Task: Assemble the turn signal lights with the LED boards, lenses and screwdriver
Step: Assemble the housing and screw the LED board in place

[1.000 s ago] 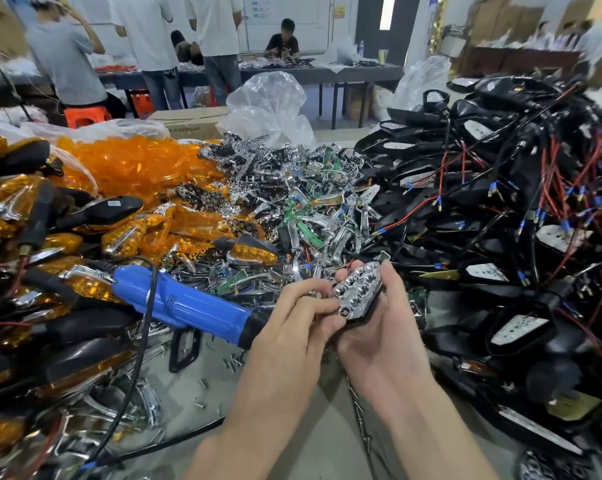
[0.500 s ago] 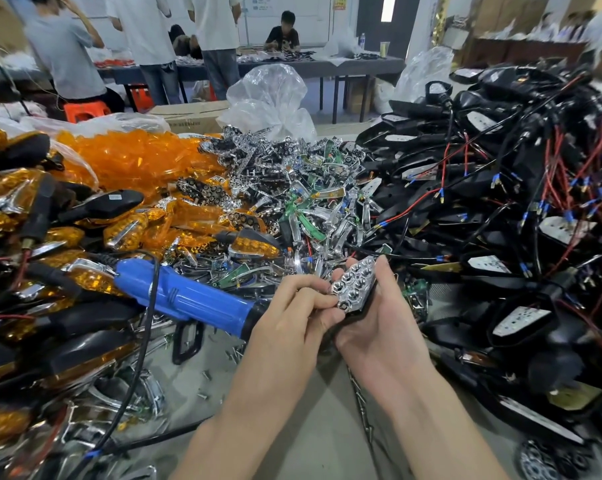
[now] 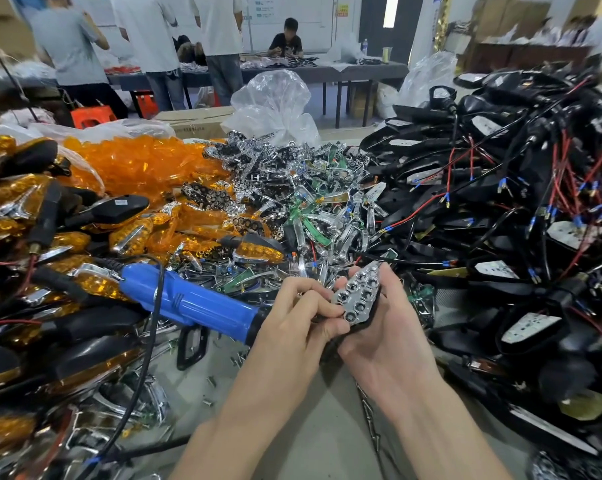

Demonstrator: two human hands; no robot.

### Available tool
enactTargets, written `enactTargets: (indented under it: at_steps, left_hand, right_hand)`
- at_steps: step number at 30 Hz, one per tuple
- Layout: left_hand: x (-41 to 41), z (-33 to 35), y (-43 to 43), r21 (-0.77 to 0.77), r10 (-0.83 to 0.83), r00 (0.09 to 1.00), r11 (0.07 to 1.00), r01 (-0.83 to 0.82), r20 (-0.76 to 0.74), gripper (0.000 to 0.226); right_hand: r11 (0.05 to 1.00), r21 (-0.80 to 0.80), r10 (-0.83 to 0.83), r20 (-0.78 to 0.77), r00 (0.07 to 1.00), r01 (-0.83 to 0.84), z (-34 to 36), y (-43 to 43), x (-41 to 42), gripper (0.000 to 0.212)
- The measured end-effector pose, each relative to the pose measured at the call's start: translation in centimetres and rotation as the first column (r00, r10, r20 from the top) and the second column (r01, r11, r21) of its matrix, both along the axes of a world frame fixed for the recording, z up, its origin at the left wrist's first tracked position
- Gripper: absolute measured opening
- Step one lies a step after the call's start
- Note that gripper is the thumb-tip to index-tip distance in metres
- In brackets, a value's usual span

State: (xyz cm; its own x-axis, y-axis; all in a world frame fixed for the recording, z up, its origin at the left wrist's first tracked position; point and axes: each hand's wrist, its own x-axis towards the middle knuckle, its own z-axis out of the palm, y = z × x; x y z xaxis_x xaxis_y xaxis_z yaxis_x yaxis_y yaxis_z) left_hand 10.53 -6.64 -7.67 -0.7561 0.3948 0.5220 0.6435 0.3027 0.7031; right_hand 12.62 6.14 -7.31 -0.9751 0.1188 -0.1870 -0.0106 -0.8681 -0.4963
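Note:
My right hand (image 3: pixel 389 341) grips a black turn signal housing from below, and only its dark edge shows under a chrome reflector (image 3: pixel 358 292) with several round cups. My left hand (image 3: pixel 292 327) has its fingers curled and pinches the reflector's left edge with its fingertips. A blue electric screwdriver (image 3: pixel 195 303) lies on the table left of my hands, its black nose hidden behind my left hand. Orange lenses (image 3: pixel 137 168) are heaped at the back left. Chrome reflectors and green LED boards (image 3: pixel 303 206) are piled in the middle.
Black housings with red and black wires (image 3: pixel 507 209) are stacked high on the right. Finished amber lights (image 3: pixel 19 209) crowd the left side. Loose screws (image 3: pixel 223 362) lie on the grey table (image 3: pixel 313 441) under my wrists. The screwdriver's black cable (image 3: pixel 143 372) runs toward the front left. People stand at tables far behind.
Both hands stay in nearly the same place with the reflector between them. My left fingertips have shifted slightly along the reflector's edge. The screwdriver has not moved.

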Motion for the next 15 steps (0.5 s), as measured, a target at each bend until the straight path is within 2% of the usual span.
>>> enactTargets:
  at_steps: [4, 7, 11, 15]
  left_hand:
    - [0.26, 0.09, -0.29, 0.029, -0.012, 0.999, 1.000, 0.011, 0.036, 0.015]
    - [0.42, 0.04, -0.49, 0.025, -0.016, 0.997, 1.000, 0.014, 0.071, 0.010]
    - [0.32, -0.07, -0.79, -0.041, 0.027, 0.992, 0.999, -0.022, 0.124, 0.041]
    - [0.49, 0.34, -0.72, -0.065, 0.017, 0.992, 0.998, -0.009, 0.127, 0.046]
  right_hand:
    - [0.999, 0.032, 0.008, 0.001, 1.000, -0.008, 0.22, -0.10, -0.02, 0.044]
    - [0.999, 0.045, 0.005, 0.015, 1.000, -0.005, 0.49, -0.29, -0.09, 0.038]
    - [0.998, 0.069, 0.000, 0.025, 1.000, -0.002, 0.52, -0.51, 0.06, 0.036]
    - [0.998, 0.066, 0.006, 0.023, 1.000, -0.007, 0.56, -0.40, 0.15, 0.039]
